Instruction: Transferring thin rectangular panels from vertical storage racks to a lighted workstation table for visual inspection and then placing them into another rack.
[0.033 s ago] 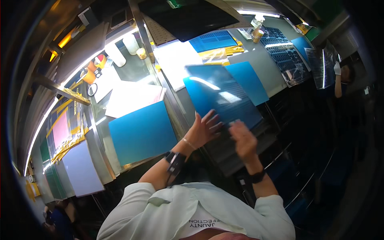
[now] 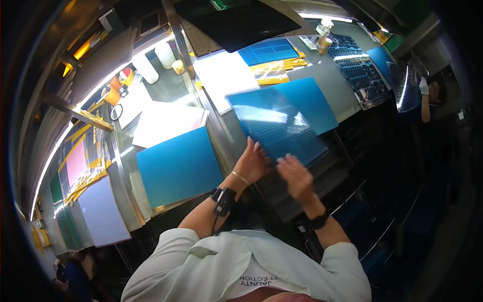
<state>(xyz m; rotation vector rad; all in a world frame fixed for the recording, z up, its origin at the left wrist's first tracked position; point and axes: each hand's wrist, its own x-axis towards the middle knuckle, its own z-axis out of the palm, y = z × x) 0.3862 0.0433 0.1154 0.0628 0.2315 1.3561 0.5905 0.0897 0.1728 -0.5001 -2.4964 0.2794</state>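
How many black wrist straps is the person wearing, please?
2: one black strap behind the left hand, another black strap behind the right hand. The pale sleeves could hide others.

Finely dark-lined bluish sheet (image 2: 274,123), plain blue board (image 2: 178,168), pale green shirt (image 2: 201,261), black wristband (image 2: 318,222)

Film (image 2: 276,121): glossy, see-through, marked with fine dark rows; sits askew, partly overlapping a blue sheet (image 2: 316,103).
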